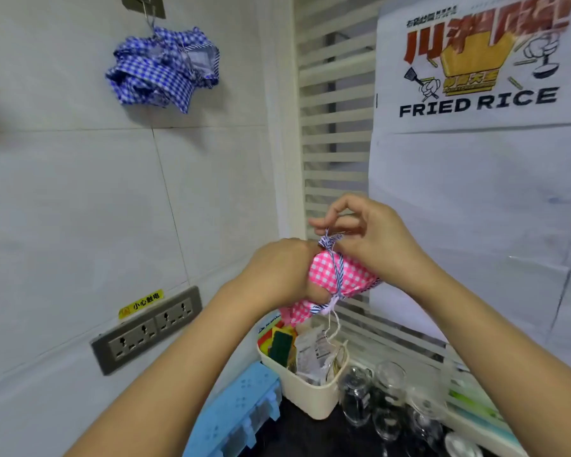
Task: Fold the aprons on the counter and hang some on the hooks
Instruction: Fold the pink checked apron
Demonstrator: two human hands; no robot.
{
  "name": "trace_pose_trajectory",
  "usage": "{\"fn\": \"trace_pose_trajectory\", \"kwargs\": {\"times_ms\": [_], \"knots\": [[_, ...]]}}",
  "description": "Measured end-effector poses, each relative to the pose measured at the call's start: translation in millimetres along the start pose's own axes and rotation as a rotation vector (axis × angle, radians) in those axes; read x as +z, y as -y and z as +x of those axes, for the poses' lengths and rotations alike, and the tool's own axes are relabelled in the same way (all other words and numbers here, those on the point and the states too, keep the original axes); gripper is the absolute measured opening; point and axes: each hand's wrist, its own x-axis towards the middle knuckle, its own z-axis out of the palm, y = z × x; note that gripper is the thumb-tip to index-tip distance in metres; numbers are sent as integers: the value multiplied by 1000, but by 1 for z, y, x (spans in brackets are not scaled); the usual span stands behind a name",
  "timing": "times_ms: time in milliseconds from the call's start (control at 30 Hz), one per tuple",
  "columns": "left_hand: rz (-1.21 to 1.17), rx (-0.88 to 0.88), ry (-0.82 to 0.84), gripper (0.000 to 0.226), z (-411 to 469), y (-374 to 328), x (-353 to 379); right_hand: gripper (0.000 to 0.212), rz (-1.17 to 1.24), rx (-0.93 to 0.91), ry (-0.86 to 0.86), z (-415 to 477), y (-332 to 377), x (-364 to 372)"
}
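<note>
The left hand is clenched around one end of a rolled pink checked apron, and the right hand pinches the blue-and-white striped tie that is wound around the roll, thumb and forefinger closed on the knot at its top. The bundle is held in the air, in front of the corner where the tiled wall meets a white slatted panel; loose ends of the tie hang from its underside toward a cream basket below. That basket holds sponges and paper packets and stands at the back of the dark counter, close to the wall corner. Just to its left a blue perforated box lies along the counter's left edge against the wall, and to its right a cluster of clear glasses crowds the back edge, leaving little bare counter in view. A socket strip with a yellow warning label sits on the wall left of the arms. High on the same wall a bundled blue checked apron hangs from a hook, with bare tile all around it. A white apron printed FRIED RICE hangs flat on the right.
</note>
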Motion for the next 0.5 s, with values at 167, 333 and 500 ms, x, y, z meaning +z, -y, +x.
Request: {"fn": "trace_pose_trajectory", "kwargs": {"times_ms": [167, 333, 500], "knots": [[92, -112, -201, 57, 21, 17, -43, 17, -88, -144, -168, 44, 15, 11], [-147, -81, -354, 60, 11, 52, -104, 19, -41, -202, -222, 87, 47, 13], [-586, -5, -433, 74, -8, 85, -147, 25, -111, -270, -245, 145, 87, 26]]}}
